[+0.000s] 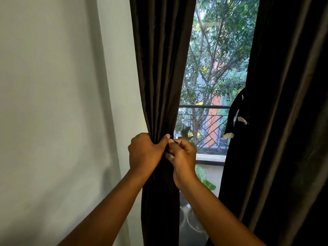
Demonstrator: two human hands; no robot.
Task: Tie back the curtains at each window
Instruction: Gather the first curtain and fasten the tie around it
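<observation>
A dark brown left curtain [159,68] hangs beside the window [213,68], gathered into a narrow bunch at waist height. My left hand [143,151] grips that bunch, fingers wrapped round it from the left. My right hand [182,155] meets it from the right, fingers curled and pinching the dark fabric at the bunch; whether it is a tie band I cannot tell. The right curtain [284,121] hangs at the right, with a dark tie-back strap [234,112] with pale ends dangling on its inner edge.
A pale wall [62,103] fills the left. Through the glass are a balcony railing [204,119], trees, and potted plants [204,178] low down behind my right forearm.
</observation>
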